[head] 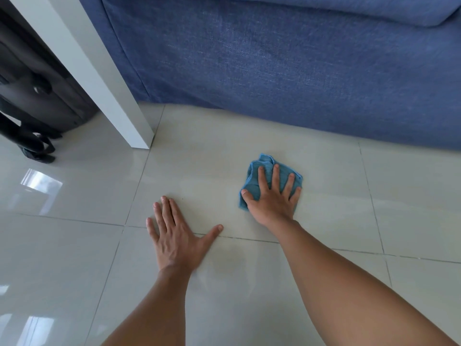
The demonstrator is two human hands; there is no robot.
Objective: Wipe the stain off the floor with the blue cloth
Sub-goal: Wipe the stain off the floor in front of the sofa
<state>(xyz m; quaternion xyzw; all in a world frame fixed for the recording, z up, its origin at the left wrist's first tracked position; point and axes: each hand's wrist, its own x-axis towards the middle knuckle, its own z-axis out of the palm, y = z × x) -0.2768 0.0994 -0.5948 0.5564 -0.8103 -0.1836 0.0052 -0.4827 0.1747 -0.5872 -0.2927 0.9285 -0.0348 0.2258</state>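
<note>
Right hand (273, 198) is flat on the crumpled blue microfibre cloth (259, 179), right of frame centre. Fingers (275, 174) are spread wide and straight, palm down, pressing the cloth onto the glossy pale beige tiled floor (324, 186); no pinch, nothing gripped. Thumb sits on the cloth's left edge, little finger at its right edge. Cloth is bunched, with a folded corner sticking out past the fingertips toward the upper part of the frame.

Left hand (178, 236) lies lower and left of the cloth, well apart from it, palm flat on bare tile. Its four fingers are close together, thumb splayed out to the right, lying along a grout line. It holds nothing.

No distinct stain visible; only a tiny dark speck on the tile just right of the left fingertips.

Denim-blue fabric sofa (287, 58) fills the upper frame, just beyond the cloth. White square table leg (109, 91) at upper left, black bag (32, 96) behind it.
</note>
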